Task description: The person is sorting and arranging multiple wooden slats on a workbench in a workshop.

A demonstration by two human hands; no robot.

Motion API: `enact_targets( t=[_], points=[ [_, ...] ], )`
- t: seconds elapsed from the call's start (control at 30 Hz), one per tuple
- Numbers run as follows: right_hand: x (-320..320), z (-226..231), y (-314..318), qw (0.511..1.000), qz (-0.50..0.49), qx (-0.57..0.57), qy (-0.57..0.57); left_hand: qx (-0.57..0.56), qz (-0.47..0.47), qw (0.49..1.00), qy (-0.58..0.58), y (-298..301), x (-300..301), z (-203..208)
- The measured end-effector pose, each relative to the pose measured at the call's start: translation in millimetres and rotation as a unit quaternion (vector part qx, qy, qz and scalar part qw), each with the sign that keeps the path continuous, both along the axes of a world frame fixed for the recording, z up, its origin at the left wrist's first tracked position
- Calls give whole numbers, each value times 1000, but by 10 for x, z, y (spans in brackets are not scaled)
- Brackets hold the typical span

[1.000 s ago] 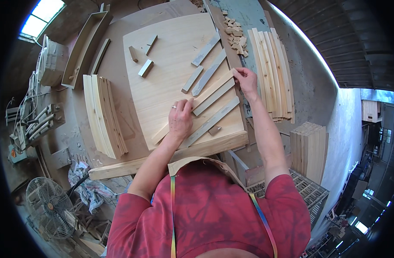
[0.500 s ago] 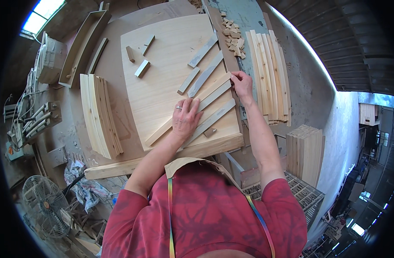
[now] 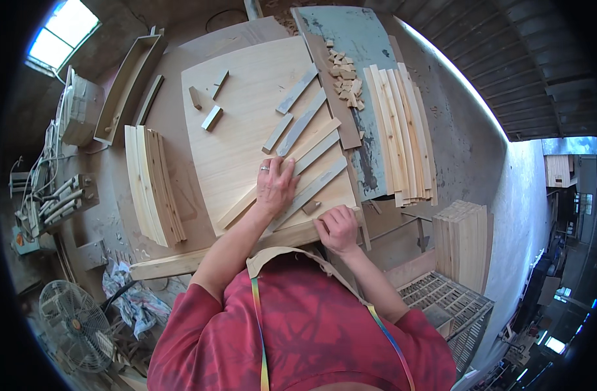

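My left hand [image 3: 277, 188] lies over a pale wooden strip [image 3: 319, 137], its fingers bent across it and holding it down on a broad light wooden panel [image 3: 236, 153]. Right beside that strip runs a grey-faced bar [image 3: 319, 153], and nearer me a second grey-faced bar [image 3: 319, 185]. My right hand [image 3: 339, 229] is at the panel's near right corner, by the thick front beam [image 3: 174, 264]. Its fingers are curled together; whatever they hold, if anything, is hidden. Close to them sits a small wood block [image 3: 311, 207].
More grey bars [image 3: 302, 122] lie farther up the panel, with small blocks [image 3: 212, 118] to the left. Stacks of strips flank it, left [image 3: 151, 186] and right [image 3: 402, 137]. Offcuts [image 3: 345, 78] are heaped beyond. A fan [image 3: 75, 324] stands lower left; a slatted crate [image 3: 451, 306] lower right.
My right hand has left the far end of the pale strip and come down toward me to the near right corner. My left hand stays on the strip. The view has shifted slightly.
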State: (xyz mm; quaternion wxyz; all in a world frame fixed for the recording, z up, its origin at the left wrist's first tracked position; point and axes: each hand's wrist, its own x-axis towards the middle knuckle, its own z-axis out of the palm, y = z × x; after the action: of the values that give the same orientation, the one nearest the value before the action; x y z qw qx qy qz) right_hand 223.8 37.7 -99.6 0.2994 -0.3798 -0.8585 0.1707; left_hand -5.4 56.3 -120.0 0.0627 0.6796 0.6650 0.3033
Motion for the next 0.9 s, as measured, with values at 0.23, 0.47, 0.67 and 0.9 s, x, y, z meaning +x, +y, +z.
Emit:
enact_targets(
  t=[0.23,0.47,0.67,0.9],
  points=[
    [-505,-114,552,997,-77,-3,-25,-13,16,1000,7,608,-394,-55],
    [-872,-165,1019,994,-95,-32,-49,-20,23,999,16,1147,-750,-157],
    [-874,-158,1049,995,-82,-43,-36,-34,18,999,29,1144,-780,-173],
    [-547,-45,614,996,-75,-27,-44,-103,28,994,22,483,-683,309]
  ],
)
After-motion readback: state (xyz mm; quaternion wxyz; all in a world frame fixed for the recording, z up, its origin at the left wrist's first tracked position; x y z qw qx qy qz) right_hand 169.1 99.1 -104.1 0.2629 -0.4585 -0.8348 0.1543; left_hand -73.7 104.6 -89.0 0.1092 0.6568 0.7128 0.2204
